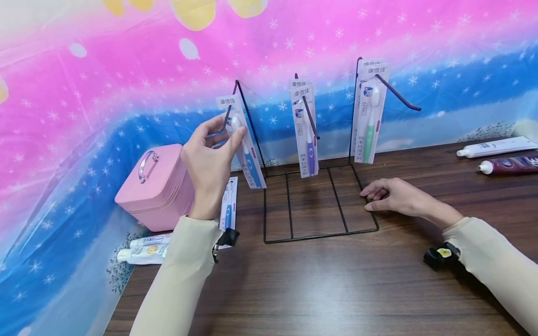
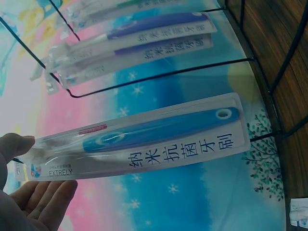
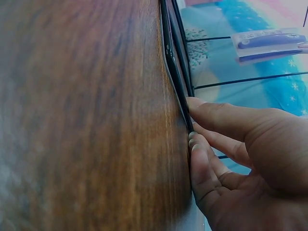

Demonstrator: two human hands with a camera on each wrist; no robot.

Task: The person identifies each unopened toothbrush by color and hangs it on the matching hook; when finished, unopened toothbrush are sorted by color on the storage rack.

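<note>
My left hand holds a packaged blue toothbrush near its upper end, with thumb and fingers at opposite edges of the pack. The pack's top hangs on the left hook of a black wire rack, and it tilts slightly. In the left wrist view, the blue handle shows through clear plastic. My right hand pinches the right side wire of the rack's base between thumb and fingers, also seen in the right wrist view. Purple toothbrush packs hang on the middle hook and green toothbrush packs on the right one.
Left of the rack stands a pink case with toothpaste tubes before it. Another blue toothbrush pack lies partly behind my left wrist. At the far right lie a white tube and a dark red tube. A patterned cloth hangs behind.
</note>
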